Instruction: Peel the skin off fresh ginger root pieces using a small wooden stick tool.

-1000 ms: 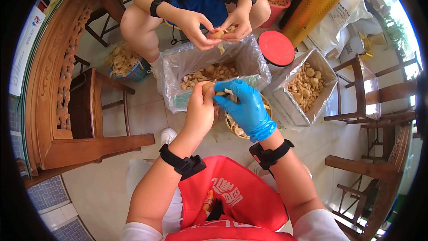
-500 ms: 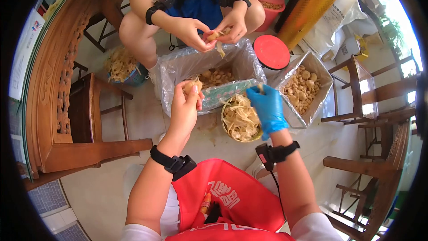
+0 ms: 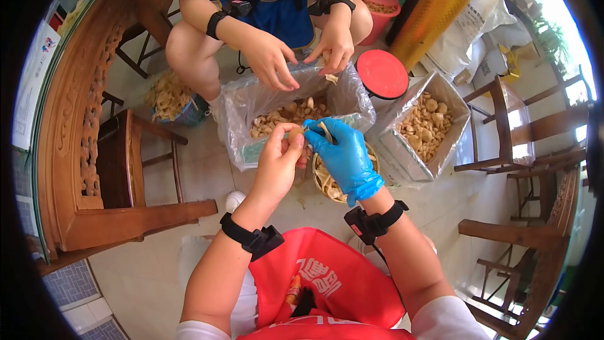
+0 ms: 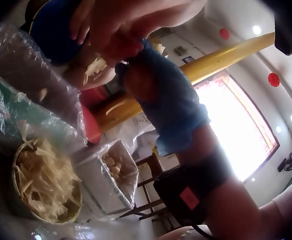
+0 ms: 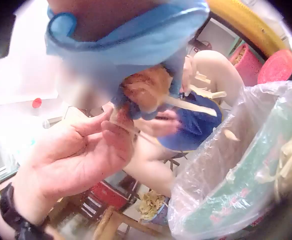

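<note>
My bare left hand holds a small tan bulb up in front of me, thumb and fingers curled round it. My right hand, in a blue glove, meets it from the right and pinches a pale strip of peel that hangs from the bulb. In the right wrist view the bulb sits between the gloved fingertips and the left hand. Below my hands stands a round basket full of pale peel strips, also seen in the left wrist view as the basket.
A plastic-lined box of tan bulbs stands just beyond my hands, a second box of them to the right. A red lid lies behind. A person sits opposite, hands over the box. Wooden chairs flank both sides.
Half a second ago my right hand was out over the basket, apart from the left. It has come back to the bulb and pinches the peel. The opposite person's hands have dropped and spread.
</note>
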Action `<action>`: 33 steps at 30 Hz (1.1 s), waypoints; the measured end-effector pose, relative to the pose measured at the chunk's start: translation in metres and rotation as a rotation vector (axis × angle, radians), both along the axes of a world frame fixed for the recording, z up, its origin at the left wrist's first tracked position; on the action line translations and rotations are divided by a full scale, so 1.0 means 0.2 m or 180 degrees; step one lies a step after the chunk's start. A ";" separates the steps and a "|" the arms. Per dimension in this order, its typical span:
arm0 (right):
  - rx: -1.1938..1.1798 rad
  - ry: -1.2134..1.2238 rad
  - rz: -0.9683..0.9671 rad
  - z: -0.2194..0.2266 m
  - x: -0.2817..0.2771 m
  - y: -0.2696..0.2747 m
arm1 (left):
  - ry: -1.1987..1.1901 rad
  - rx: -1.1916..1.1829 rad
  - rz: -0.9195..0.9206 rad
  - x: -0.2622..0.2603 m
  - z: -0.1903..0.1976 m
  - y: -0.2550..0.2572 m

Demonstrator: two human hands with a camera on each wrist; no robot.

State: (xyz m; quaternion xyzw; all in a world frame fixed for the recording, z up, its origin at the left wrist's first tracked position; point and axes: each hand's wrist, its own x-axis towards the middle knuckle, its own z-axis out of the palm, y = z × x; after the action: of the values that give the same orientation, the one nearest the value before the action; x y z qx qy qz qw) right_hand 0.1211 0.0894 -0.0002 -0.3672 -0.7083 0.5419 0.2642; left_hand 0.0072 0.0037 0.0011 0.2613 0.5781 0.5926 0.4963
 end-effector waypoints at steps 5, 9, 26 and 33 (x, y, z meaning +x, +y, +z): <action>0.0637 0.0083 0.0070 0.01 0.01 -0.04 | -0.0028 0.0037 -0.0031 0.03 0.02 -0.01; -0.0835 0.0973 -0.0175 0.03 -0.03 -0.06 | 0.0541 0.0650 0.0121 0.04 -0.03 0.02; -0.1383 -0.0137 -0.1241 -0.13 0.08 0.15 | 0.0520 0.0214 0.0148 -0.03 -0.03 -0.03; -0.1495 0.1117 -0.0263 -0.02 -0.01 0.06 | 0.0334 0.0136 0.0175 -0.02 -0.02 -0.01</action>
State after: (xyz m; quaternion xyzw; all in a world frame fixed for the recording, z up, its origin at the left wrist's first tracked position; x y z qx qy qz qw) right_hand 0.1195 0.1021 -0.0048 -0.3475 -0.4914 0.7350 0.3122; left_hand 0.0025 0.0019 -0.0033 0.2866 0.5976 0.6037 0.4431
